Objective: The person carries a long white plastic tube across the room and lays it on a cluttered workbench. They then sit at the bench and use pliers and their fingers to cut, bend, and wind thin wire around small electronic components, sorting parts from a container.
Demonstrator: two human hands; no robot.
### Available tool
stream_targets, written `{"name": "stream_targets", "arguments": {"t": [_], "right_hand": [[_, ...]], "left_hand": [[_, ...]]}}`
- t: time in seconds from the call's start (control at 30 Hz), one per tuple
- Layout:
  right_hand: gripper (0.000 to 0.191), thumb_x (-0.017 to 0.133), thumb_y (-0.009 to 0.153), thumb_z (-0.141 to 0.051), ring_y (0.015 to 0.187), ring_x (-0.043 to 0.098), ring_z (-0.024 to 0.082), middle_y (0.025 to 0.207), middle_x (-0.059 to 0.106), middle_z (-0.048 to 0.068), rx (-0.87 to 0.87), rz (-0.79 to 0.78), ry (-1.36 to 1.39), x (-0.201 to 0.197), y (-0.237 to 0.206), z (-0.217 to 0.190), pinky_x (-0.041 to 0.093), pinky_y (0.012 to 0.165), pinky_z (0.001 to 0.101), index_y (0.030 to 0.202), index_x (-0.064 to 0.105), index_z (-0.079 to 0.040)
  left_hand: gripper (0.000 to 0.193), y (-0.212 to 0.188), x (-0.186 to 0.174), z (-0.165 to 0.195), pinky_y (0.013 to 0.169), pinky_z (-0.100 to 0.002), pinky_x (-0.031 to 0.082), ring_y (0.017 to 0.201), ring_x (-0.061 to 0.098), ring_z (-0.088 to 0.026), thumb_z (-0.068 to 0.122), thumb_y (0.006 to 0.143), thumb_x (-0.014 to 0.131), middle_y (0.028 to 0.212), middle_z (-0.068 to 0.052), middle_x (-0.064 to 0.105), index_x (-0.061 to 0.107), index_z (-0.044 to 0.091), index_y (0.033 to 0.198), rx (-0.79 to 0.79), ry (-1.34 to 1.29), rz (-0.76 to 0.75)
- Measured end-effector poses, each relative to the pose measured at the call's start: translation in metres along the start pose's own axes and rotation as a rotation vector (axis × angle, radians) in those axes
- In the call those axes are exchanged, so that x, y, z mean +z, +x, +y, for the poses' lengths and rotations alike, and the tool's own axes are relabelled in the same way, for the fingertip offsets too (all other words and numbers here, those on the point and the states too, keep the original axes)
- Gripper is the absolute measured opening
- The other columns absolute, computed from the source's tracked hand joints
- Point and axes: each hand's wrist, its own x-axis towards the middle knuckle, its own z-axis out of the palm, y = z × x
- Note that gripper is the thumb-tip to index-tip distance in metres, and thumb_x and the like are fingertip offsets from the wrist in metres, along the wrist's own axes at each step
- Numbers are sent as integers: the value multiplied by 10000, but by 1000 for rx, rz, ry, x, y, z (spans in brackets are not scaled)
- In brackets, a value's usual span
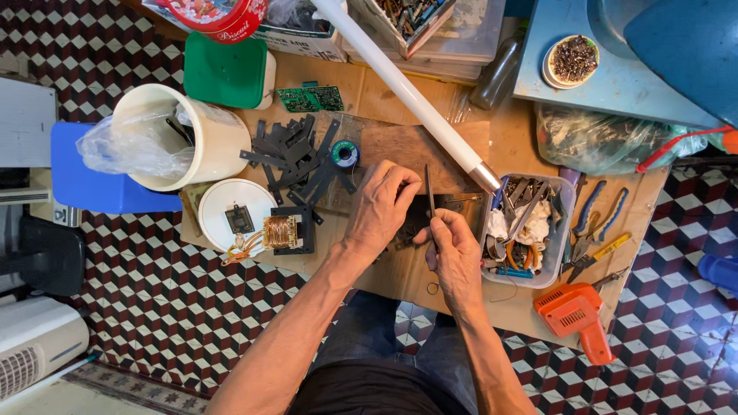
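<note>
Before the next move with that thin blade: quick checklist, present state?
1. Right hand grips thin dark blade, upright: ok.
2. Left hand steadies the dark part under the fingers: ok.
3. Blade tip seated in the part: cannot tell, hands hide it.
4. Tool tub beside the right hand, within reach: ok.
5. Loose black plates lie apart from the hands: ok.
6. White tube slants close above the hands: not ok.

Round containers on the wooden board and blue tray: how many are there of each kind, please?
White bucket: 1
White lid: 1
Small bowl: 1
Red tin: 1
Total: 4
</note>
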Motion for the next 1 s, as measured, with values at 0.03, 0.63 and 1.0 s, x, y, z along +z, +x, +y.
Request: {"name": "stream_targets", "arguments": {"t": [0.03,0.63,1.0], "right_hand": [[260,541,1055,-256,509,444,42,813,683,47,-6,9,0,0,0,1,335,452,188,1175,611,-36],[271,550,1050,-214,502,451,34,791,686,67,-85,51,24,8,-2,6,361,441,190,1236,581,-19],[460,586,999,-187,464,421,39,779,682,63,-32,72,71,17,-12,1,316,399,189,1434,549,-44]], "left_hand": [[81,0,0,-1,800,-398,520,917,611,-282,107,937,720,951,-74,609,653,81,976,5,0,-1],[76,-7,-3,-1,802,-385,512,916,585,-250,93,963,697,954,-57,581,631,61,985,47,-11,-30],[82,-7,-4,2,804,-414,495,935,580,-292,107,993,668,984,-90,575,613,53,1021,70,1,-7]]}}
